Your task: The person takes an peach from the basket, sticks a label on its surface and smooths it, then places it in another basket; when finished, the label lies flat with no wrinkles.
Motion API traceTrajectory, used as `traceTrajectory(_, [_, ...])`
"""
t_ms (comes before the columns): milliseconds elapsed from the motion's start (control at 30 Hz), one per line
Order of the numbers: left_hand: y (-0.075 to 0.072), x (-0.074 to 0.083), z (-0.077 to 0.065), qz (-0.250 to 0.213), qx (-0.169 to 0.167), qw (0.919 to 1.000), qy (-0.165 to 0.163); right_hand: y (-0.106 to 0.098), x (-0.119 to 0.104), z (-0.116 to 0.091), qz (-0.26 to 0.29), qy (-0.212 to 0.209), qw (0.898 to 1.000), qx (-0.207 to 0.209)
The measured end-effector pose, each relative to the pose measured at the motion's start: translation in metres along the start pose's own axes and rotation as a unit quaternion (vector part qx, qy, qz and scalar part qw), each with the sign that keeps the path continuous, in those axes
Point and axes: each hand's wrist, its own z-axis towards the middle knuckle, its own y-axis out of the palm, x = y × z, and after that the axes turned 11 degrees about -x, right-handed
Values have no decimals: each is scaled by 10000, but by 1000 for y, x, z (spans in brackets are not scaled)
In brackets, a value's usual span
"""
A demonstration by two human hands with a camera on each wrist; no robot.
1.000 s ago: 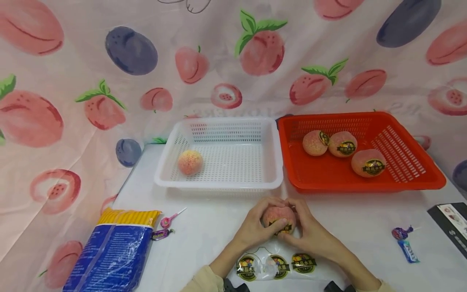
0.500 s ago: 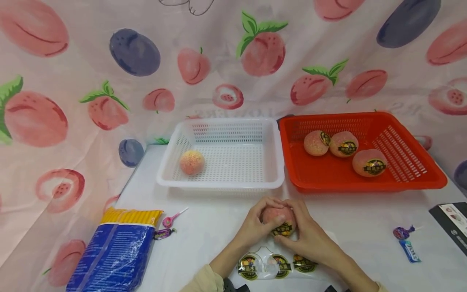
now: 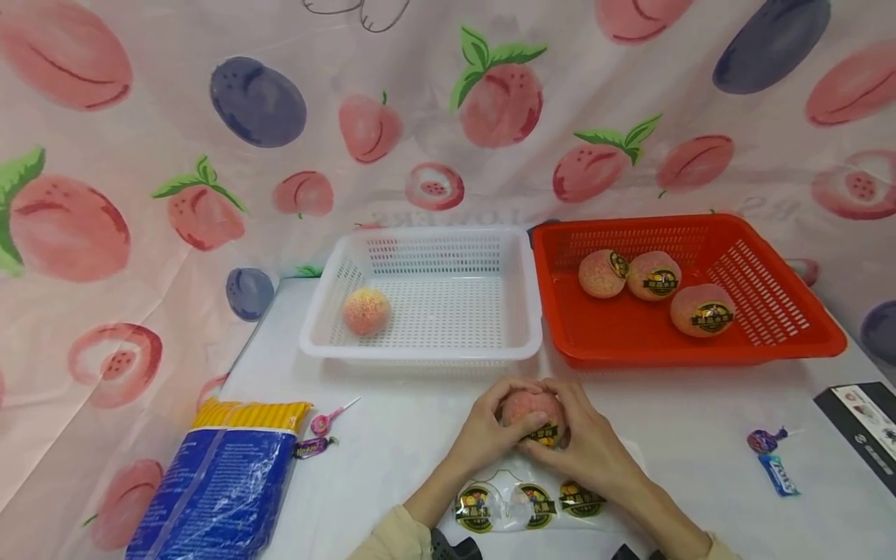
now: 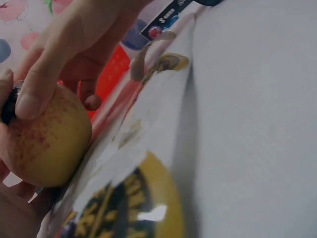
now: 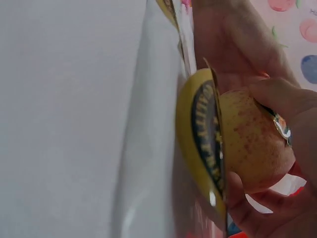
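Note:
A pink and yellow peach [image 3: 526, 406] with a black and gold label sits between both hands, low over the white table in front of the baskets. My left hand [image 3: 488, 426] curls round its left side, thumb on the label. From the other side my right hand [image 3: 589, 442] grips it, its thumb also at the label. In the right wrist view the peach [image 5: 252, 144] shows its speckled yellow underside. Just below the hands lies a clear sheet of round black and gold stickers [image 3: 536, 505], partly under the right forearm.
A white basket [image 3: 420, 353] holding one unlabelled peach [image 3: 366, 312] stands behind. To its right, a red basket [image 3: 609, 342] holds three labelled peaches. A blue and yellow packet [image 3: 217, 482] and wrapped sweets [image 3: 313, 447] lie left; more sweets [image 3: 778, 474] and a black box [image 3: 862, 432] lie right.
Both thumbs have shifted over the label on the peach, the right one moving left and up toward the left thumb. The peach stays in both hands at nearly the same spot.

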Motion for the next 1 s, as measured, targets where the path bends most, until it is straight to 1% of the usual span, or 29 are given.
traceTrajectory(67, [-3, 0, 0, 159, -206, 9997, -26, -2, 2, 0, -4, -42, 10000, -26])
traceTrajectory(133, [-6, 0, 0, 278, -454, 9986, -16, -4, 3, 1, 91, -137, 9997, -152])
traceTrajectory(167, [-7, 1, 0, 310, -544, 9980, -8, -6, 5, 2, 208, -203, 9992, -265])
traceTrajectory(200, [-7, 1, 1, 334, -562, 9979, -9, -9, 8, 3, 377, -246, 9982, -402])
traceTrajectory(233, [-7, -4, 2, 346, -540, 9979, -12, -14, 8, 3, 710, -310, 9953, -574])
traceTrajectory(267, [-6, -9, 3, 341, -489, 9982, -61, -18, 12, 5, 1113, -403, 9904, -708])
traceTrajectory(300, [-5, -13, 3, 355, -402, 9985, -83, -21, 16, 6, 1532, -482, 9842, -748])
traceTrajectory(333, [-4, -16, 3, 350, -289, 9989, -145, -24, 22, 7, 2035, -565, 9748, -717])
traceTrajectory(367, [-3, -16, 3, 322, -200, 9991, -174, -27, 28, 8, 2636, -588, 9610, -599])
traceTrajectory(400, [-3, -16, 3, 263, -152, 9994, -185, -28, 35, 8, 3376, -594, 9383, -451])
traceTrajectory(433, [-4, -16, 2, 175, -163, 9996, -168, -30, 42, 9, 4232, -627, 9035, -266])
traceTrajectory(467, [-4, -8, 1, 115, -203, 9996, -149, -30, 51, 9, 4976, -615, 8652, -11])
traceTrajectory(500, [-5, -1, 1, 52, -270, 9996, -79, -32, 56, 9, 5637, -535, 8237, 293])
traceTrajectory(533, [-5, 7, 1, -29, -332, 9994, 6, -34, 62, 8, 6305, -463, 7727, 571])
traceTrajectory(600, [-5, 21, 4, -192, -487, 9984, 226, -40, 70, 7, 7324, -308, 6709, 1123])
traceTrajectory(633, [-5, 26, 6, -238, -534, 9978, 326, -44, 72, 6, 7598, -270, 6345, 1396])
traceTrajectory(700, [-5, 37, 13, -381, -561, 9965, 489, -52, 75, 4, 7893, -247, 5844, 1867])
traceTrajectory(733, [-6, 41, 16, -456, -554, 9957, 578, -57, 76, 3, 8012, -311, 5609, 2063])
traceTrajectory(800, [-8, 49, 25, -626, -545, 9939, 724, -68, 76, 1, 8151, -366, 5255, 2410])
traceTrajectory(867, [-11, 56, 35, -771, -506, 9923, 830, -78, 76, -2, 8302, -408, 4895, 2636])
traceTrajectory(900, [-12, 59, 40, -855, -464, 9913, 886, -83, 76, -4, 8352, -419, 4766, 2713])
traceTrajectory(967, [-14, 63, 50, -1026, -374, 9897, 923, -91, 77, -6, 8448, -431, 4541, 2797])
traceTrajectory(1000, [-14, 65, 56, -1092, -318, 9892, 921, -94, 76, -7, 8460, -442, 4500, 2825])
